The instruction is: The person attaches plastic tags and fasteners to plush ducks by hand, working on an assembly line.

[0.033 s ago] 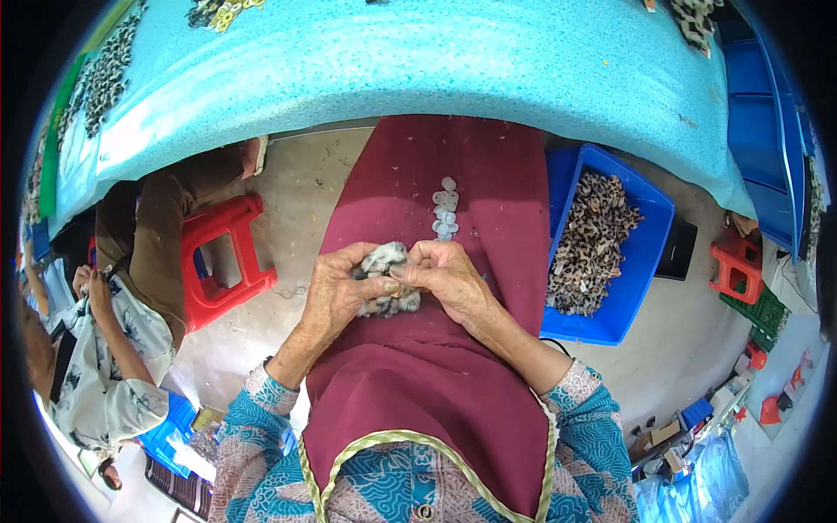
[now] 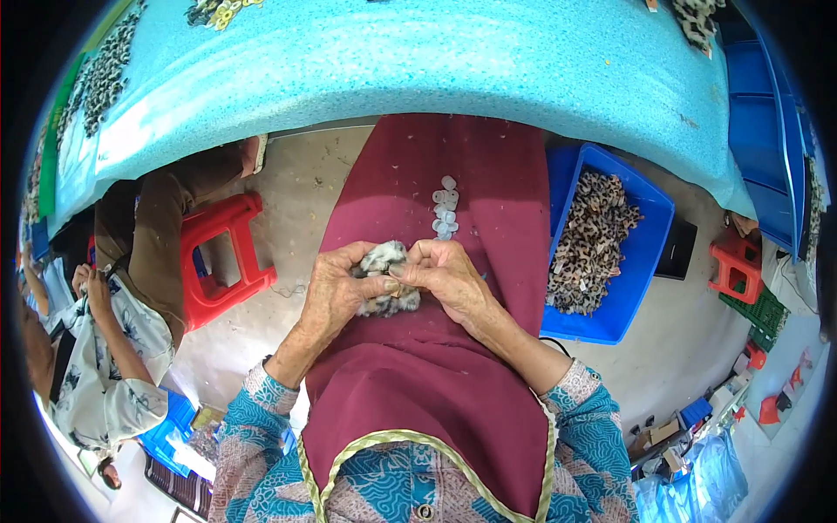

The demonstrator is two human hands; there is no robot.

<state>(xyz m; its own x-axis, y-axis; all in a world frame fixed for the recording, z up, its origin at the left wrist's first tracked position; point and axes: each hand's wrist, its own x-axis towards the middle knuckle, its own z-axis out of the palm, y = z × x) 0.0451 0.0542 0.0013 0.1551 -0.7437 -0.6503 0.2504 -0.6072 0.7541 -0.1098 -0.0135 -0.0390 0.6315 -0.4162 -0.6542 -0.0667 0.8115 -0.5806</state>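
My left hand (image 2: pixel 338 283) is closed round a small fluffy piece of spotted plush (image 2: pixel 390 304), pale with dark patches, just above my lap. At its right edge my right hand (image 2: pixel 449 279) pinches the same piece, thumb and fingertips meeting my left thumb. Whatever small part lies between the fingertips is too covered to make out. On the dark red apron (image 2: pixel 375 383), beyond my fingers, several translucent whitish plastic discs (image 2: pixel 446 209) lie in a loose row over my lap.
To my right stands a blue bin (image 2: pixel 623 322) heaped with spotted plush pieces (image 2: pixel 593 244). A table under light-blue sheeting (image 2: pixel 418 61) spans the front. Left is a red stool (image 2: pixel 231 296) beside a seated person (image 2: pixel 113 349); another red stool (image 2: pixel 737 266) stands far right.
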